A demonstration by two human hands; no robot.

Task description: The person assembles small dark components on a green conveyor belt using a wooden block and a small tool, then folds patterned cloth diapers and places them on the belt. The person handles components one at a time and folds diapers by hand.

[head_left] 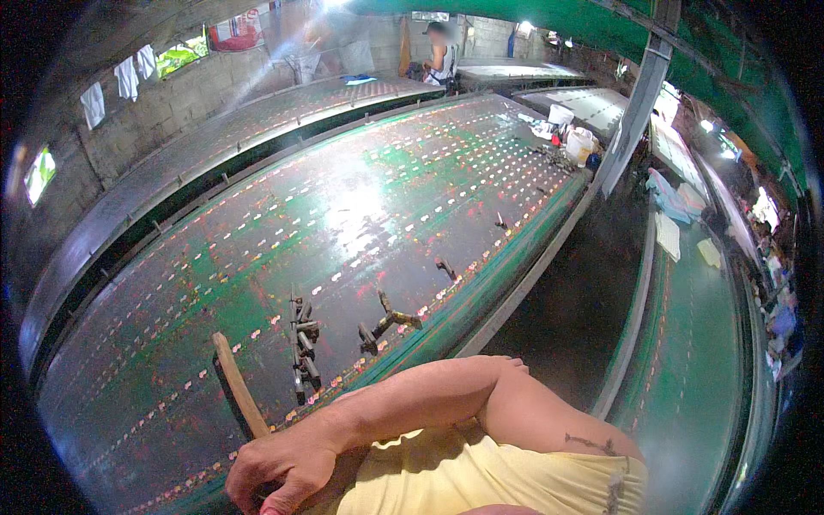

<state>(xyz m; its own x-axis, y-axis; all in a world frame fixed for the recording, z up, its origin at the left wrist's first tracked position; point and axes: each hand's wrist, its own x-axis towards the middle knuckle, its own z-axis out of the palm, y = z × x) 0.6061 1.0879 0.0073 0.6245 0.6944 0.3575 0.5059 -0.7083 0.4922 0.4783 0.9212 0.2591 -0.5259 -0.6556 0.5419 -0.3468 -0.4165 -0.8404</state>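
While the arm is crossing the body at lower centre of the head view, one hand (pixel 279 472) is closing around the handle end of a wooden squeegee (pixel 238 393), fingers curled tight. It's reaching from the frame's right side, so prob. the right hand; the left hand isn't showing, so can't tell its state. The squeegee is leaning w/ its blade edge on the long green tabletop (pixel 360 215), near the front edge at lower left, prob. angled that way for pulling ink. Metal clamps (pixel 302 343) and a bracket (pixel 388 319) are lying just right of it, w/in easy reach. White buckets (pixel 577 142) are sitting at the far end, upper right. Another person (pixel 442 53) is standing at top centre.
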